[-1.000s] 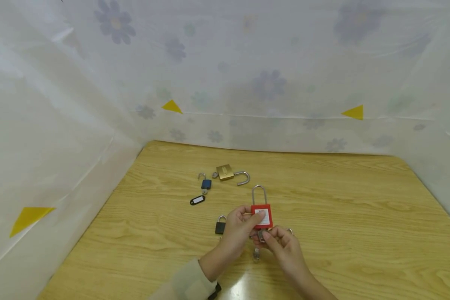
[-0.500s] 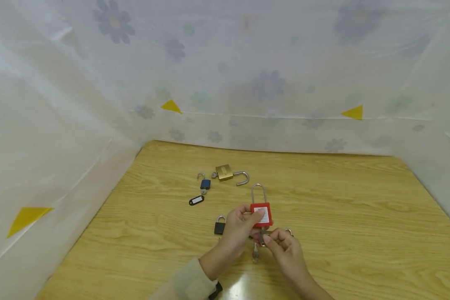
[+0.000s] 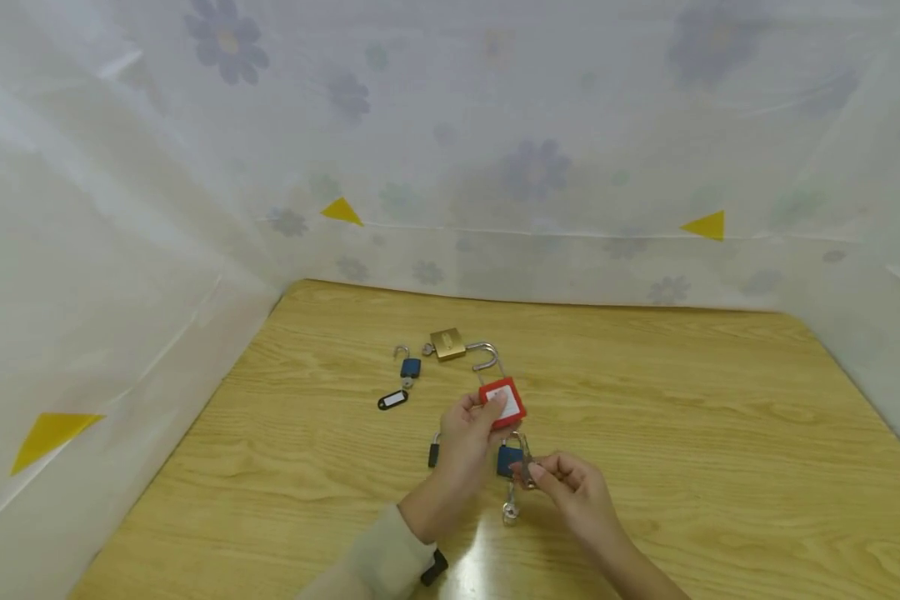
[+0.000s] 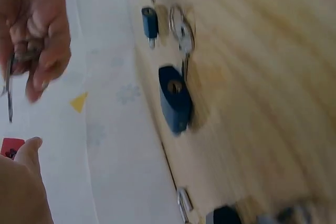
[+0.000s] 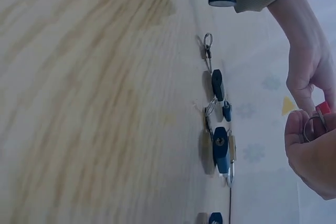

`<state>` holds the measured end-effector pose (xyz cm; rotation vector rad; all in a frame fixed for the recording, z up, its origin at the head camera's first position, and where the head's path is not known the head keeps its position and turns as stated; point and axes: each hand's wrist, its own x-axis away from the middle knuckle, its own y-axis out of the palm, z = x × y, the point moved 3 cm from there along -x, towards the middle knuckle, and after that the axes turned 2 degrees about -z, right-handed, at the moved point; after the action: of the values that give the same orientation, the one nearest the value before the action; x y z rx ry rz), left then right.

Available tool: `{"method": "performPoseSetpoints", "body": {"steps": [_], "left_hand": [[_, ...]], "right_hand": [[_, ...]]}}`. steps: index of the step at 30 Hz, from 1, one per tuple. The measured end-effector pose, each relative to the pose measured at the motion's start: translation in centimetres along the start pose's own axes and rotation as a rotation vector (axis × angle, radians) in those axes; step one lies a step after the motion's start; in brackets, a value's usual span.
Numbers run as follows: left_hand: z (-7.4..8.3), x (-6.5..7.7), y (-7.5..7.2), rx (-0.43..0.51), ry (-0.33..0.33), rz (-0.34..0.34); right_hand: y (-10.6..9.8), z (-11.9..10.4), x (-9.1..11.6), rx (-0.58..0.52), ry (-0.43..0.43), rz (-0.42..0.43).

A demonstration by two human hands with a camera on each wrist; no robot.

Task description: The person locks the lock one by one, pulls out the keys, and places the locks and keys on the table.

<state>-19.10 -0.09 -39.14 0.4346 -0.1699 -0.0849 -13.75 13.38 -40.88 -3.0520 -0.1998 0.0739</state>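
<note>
A red padlock (image 3: 502,403) with a white label and a long thin shackle is held in my left hand (image 3: 461,446), the thumb across its label. Its shackle overlaps the brass padlock's shackle in the head view. Nearer to me, the thumb and fingers of my right hand (image 3: 573,492) pinch a key (image 3: 527,468); its ring (image 5: 310,129) shows in the right wrist view. A gap separates the key from the red padlock. Below the hands, a blue padlock (image 3: 507,461) stands on the table, with keys (image 3: 510,510) lying in front of it.
On the wooden table (image 3: 682,417) lie an opened brass padlock (image 3: 447,344), a small blue padlock (image 3: 411,367) and a black key tag (image 3: 393,401). A black padlock (image 3: 433,455) is partly hidden by my left hand. Another small blue padlock (image 4: 149,20) stands nearby. Pale sheeting (image 3: 450,167) walls the table.
My left hand has moved away and left with the red padlock, tilting it. The key in my right hand has come apart from the padlock's underside, and the blue padlock shows between them.
</note>
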Motion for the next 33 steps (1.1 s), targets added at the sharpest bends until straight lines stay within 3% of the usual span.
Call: {"method": "performPoseSetpoints", "body": {"steps": [4,9,16,33], "left_hand": [[0.5,-0.7,-1.0,0.001,0.032,0.067],[-0.3,-0.3,-1.7,-0.051,-0.041,0.037],[-1.1,0.2,-2.3,-0.071,-0.061,0.028],[-1.6,0.3,-2.0,-0.067,-0.094,-0.006]], "right_hand": [[-2.0,0.8,-1.2,0.182,0.147,0.119],[-5.1,2.1,-3.9,0.458,0.289,0.168],[-6.1,3.7,-6.6,0.604,0.334,0.161],[-6.1,4.0,-7.4,0.833,0.363,0.073]]}}
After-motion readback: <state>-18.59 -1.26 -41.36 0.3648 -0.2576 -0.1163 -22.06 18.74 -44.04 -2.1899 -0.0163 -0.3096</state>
